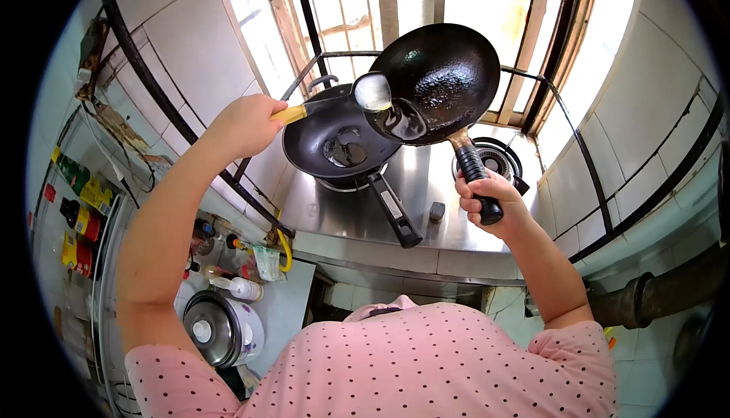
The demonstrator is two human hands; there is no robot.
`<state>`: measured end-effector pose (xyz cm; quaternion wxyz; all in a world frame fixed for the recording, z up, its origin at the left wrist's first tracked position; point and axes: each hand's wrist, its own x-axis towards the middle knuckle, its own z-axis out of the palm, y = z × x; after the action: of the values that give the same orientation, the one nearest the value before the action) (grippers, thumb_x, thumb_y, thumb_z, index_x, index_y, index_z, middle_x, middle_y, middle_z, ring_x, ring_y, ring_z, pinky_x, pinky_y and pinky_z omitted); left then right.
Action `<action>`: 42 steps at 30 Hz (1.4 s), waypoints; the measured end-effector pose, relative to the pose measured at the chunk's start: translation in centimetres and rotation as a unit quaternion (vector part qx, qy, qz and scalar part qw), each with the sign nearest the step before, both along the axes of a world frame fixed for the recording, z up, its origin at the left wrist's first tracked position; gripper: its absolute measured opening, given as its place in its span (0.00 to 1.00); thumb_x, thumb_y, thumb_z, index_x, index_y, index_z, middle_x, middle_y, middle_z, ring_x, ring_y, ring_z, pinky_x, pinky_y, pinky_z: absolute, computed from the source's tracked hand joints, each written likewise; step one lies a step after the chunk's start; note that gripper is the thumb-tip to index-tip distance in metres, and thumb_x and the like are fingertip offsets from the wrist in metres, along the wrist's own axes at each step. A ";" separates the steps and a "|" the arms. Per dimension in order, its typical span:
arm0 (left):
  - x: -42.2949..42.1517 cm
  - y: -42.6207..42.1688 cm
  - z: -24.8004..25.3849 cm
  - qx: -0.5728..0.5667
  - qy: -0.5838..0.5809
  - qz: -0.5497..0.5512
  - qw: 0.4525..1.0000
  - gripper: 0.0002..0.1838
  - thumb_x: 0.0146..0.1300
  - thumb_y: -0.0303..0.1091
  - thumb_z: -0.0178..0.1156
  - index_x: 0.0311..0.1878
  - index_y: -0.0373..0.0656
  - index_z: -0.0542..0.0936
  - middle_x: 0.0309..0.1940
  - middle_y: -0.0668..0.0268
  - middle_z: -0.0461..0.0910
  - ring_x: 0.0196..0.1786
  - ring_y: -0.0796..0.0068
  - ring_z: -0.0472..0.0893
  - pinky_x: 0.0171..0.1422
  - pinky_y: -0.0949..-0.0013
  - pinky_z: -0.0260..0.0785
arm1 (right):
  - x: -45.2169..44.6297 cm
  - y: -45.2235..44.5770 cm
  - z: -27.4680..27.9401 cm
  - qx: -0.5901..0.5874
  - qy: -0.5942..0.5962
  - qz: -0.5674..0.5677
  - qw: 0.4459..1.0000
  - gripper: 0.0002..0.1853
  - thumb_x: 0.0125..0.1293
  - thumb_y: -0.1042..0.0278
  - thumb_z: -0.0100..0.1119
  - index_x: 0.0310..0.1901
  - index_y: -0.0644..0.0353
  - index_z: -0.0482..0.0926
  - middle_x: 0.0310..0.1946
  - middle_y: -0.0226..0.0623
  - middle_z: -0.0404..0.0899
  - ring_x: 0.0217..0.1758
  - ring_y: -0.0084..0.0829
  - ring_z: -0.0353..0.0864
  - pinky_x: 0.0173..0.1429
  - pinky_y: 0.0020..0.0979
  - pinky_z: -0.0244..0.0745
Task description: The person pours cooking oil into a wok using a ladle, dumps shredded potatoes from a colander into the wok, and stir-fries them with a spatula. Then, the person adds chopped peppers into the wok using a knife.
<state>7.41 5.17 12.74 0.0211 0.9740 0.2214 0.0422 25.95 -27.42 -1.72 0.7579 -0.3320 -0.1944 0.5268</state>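
My left hand (247,123) is closed around the yellow handle of a metal ladle (372,92). The ladle's bowl is at the left rim of a black wok (449,76), which my right hand (494,199) grips by its ribbed black handle. The wok is lifted and tilted to the left, and a little clear liquid (403,121) pools at its low side. Below and to the left, a dark frying pan (304,140) sits on the stove with a shiny patch of liquid (346,148) in its bottom. Its black handle points toward me.
To the right of the pan is an uncovered gas burner (494,161) on the steel stovetop (327,212). A small dark block (436,211) lies near the front edge. A lidded pot (220,330) and several bottles stand at lower left. Black metal bars (171,106) run along both sides.
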 end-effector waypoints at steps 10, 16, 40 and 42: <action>-0.4 2.4 -0.2 -0.450 0.012 0.103 0.887 0.18 0.65 0.28 0.55 0.57 0.33 0.77 0.21 0.68 0.72 0.17 0.87 0.64 0.17 0.82 0.55 | 0.3 0.8 0.1 -0.015 -0.007 -0.006 1.000 0.19 0.60 0.74 0.60 0.48 0.63 0.62 0.29 0.35 0.71 0.27 0.24 0.73 0.26 0.29 0.74; -1.6 3.4 -2.6 -0.523 -0.037 0.104 0.845 0.17 0.65 0.28 0.57 0.56 0.35 0.77 0.22 0.68 0.73 0.14 0.89 0.63 0.15 0.83 0.54 | 0.6 1.0 0.3 0.003 0.019 0.001 1.000 0.18 0.59 0.75 0.59 0.48 0.63 0.63 0.30 0.35 0.70 0.27 0.23 0.72 0.27 0.28 0.73; -6.6 5.6 -3.1 -0.490 -0.084 0.170 0.851 0.19 0.67 0.31 0.55 0.59 0.34 0.75 0.23 0.71 0.71 0.14 0.91 0.61 0.14 0.84 0.51 | 1.2 -0.8 -0.1 0.026 0.030 -0.033 0.999 0.15 0.61 0.74 0.57 0.47 0.63 0.64 0.31 0.33 0.70 0.27 0.21 0.73 0.25 0.24 0.74; -6.0 5.7 -4.5 -0.443 -0.061 0.171 0.878 0.20 0.66 0.31 0.56 0.59 0.34 0.75 0.23 0.70 0.72 0.15 0.89 0.63 0.16 0.82 0.55 | 1.1 -1.1 -0.2 0.029 0.028 -0.039 0.998 0.15 0.61 0.74 0.56 0.47 0.63 0.64 0.31 0.33 0.70 0.27 0.21 0.73 0.25 0.24 0.74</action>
<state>1.36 10.87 8.24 0.4559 0.8056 0.3784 0.0017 27.03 -28.53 -1.93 0.7920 -0.3027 -0.1752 0.5004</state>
